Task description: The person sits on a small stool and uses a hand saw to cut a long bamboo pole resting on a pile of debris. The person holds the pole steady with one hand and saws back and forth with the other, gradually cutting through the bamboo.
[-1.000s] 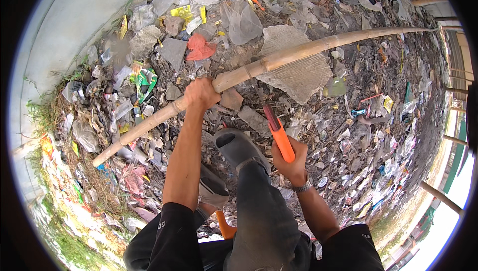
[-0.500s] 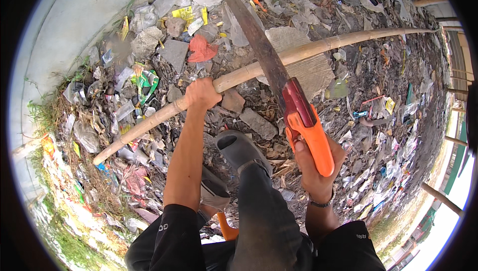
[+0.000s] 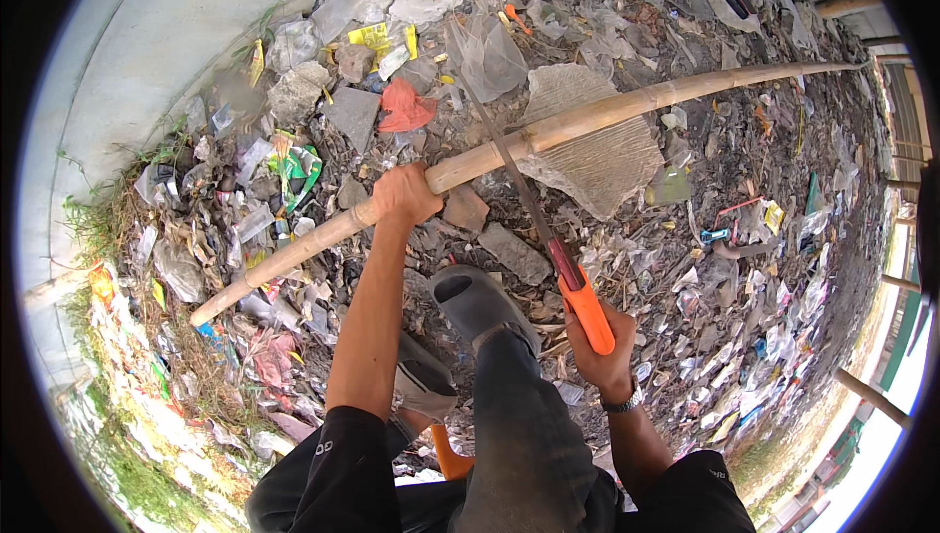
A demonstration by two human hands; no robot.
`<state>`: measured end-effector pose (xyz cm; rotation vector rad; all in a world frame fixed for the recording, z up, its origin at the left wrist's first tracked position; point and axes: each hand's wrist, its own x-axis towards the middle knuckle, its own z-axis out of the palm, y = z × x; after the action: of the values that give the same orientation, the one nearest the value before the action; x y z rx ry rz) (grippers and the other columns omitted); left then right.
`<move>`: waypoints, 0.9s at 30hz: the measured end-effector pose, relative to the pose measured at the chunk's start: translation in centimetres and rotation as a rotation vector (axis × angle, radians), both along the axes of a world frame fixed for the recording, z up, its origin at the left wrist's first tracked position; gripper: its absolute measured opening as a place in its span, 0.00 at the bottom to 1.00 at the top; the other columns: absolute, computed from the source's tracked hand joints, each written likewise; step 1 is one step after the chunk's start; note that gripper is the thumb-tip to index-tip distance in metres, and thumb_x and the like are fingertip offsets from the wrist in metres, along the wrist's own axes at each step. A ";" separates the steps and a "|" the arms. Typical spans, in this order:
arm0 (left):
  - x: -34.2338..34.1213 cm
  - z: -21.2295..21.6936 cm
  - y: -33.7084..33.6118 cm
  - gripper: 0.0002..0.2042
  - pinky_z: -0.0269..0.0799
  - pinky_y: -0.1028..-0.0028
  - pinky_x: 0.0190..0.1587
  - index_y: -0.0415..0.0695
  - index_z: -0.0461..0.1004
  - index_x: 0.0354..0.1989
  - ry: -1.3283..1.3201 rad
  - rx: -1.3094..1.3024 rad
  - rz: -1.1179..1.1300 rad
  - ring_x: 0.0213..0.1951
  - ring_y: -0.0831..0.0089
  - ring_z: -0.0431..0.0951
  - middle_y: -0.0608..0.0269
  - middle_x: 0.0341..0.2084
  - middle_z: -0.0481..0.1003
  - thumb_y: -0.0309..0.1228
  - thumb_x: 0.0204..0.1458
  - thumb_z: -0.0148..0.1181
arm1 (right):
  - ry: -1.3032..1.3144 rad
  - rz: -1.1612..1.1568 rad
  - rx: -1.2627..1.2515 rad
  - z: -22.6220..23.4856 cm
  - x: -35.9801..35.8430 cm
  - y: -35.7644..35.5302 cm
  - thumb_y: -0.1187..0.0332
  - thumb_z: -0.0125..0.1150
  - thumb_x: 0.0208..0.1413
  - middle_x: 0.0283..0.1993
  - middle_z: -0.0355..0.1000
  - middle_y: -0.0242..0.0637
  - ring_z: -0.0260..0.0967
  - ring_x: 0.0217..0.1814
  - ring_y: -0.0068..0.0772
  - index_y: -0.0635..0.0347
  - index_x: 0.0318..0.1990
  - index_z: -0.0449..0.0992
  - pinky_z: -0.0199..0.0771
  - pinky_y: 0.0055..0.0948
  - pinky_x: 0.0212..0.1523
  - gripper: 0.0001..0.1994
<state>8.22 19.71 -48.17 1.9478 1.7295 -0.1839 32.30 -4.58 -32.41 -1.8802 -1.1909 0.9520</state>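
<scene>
Nearest the camera: dark trouser legs and two grey clog-style shoes [image 3: 480, 303], the right one raised toward the pole, the other lower beside it; an orange object [image 3: 448, 453] showed between the legs, its kind unclear.

Right hand [image 3: 602, 362] — closed round the orange handle of a hand saw [image 3: 548, 249], a wristwatch [image 3: 627, 401] on the wrist. The saw's narrow dark blade ran up and away from the handle, and its middle crossed the pole; whether the teeth were in the wood could not be told.

Left hand [image 3: 406, 195] — closed round the bamboo pole [image 3: 587, 117], gripping it from above, just left of where the blade crossed.

Bamboo pole: long, pale tan, smooth, with faint node rings; thicker at its near left end, which lay low among the litter, tapering as it ran up and rightward to a thin far tip near the fence posts. It was held clear of the ground at the grip.

Beneath and beyond: ground covered in plastic wrappers, dry leaves and broken concrete, with a large ribbed grey slab [image 3: 597, 156] directly under the pole and a red scrap [image 3: 403, 107] farther off. A pale concrete wall [image 3: 147, 53] bounded the far left.
</scene>
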 end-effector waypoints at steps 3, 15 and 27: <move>-1.3 -0.8 -2.1 0.33 0.67 0.53 0.65 0.50 0.77 0.58 -0.141 0.397 0.026 0.59 0.50 0.78 0.50 0.54 0.79 0.42 0.38 0.72 | 0.057 0.000 -0.029 -1.0 -0.6 -0.2 0.74 0.67 0.59 0.23 0.73 0.32 0.67 0.23 0.17 0.68 0.39 0.81 0.68 0.25 0.26 0.05; 18.1 33.8 -13.0 0.18 0.74 0.62 0.40 0.44 0.82 0.47 -1.741 0.752 -0.927 0.39 0.63 0.78 0.60 0.36 0.75 0.36 0.49 0.63 | 0.143 -0.049 0.018 -2.9 -0.4 -2.7 0.75 0.63 0.62 0.35 0.81 0.41 0.76 0.36 0.21 0.71 0.49 0.83 0.76 0.24 0.37 0.11; 17.3 33.3 -16.6 0.19 0.74 0.66 0.37 0.43 0.83 0.47 -1.770 0.930 -0.829 0.37 0.64 0.79 0.61 0.38 0.76 0.36 0.46 0.63 | 0.127 -0.007 -0.037 -3.8 -0.1 -3.6 0.77 0.63 0.61 0.39 0.83 0.41 0.78 0.39 0.23 0.72 0.53 0.83 0.78 0.25 0.41 0.14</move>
<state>25.48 3.06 -14.91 1.8755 -0.2859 1.7140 32.18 -8.15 -36.18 -1.8229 -1.0978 1.0799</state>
